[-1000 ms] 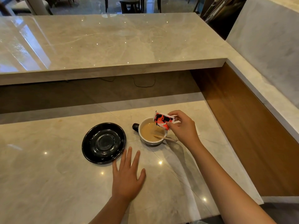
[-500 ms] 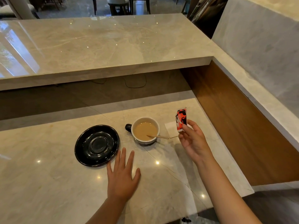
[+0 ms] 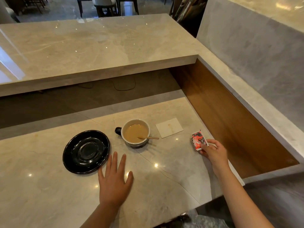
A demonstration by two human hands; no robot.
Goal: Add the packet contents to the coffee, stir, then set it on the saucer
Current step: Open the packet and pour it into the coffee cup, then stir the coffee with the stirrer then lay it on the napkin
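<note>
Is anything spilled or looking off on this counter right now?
Only the white napkin, right of the cup, stands out: it carries a small brownish stain. No liquid shows on the counter around it.

You have withdrawn your right hand [image 3: 213, 153] from over the cup [image 3: 136, 133], carrying the red packet [image 3: 198, 140] rightward and down toward the counter [image 3: 164, 178] edge. The white napkin [image 3: 169, 128] is now fully exposed.

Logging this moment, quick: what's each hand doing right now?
Left hand: open, flat on the counter, holding nothing.
Right hand: closed on the packet.
</note>
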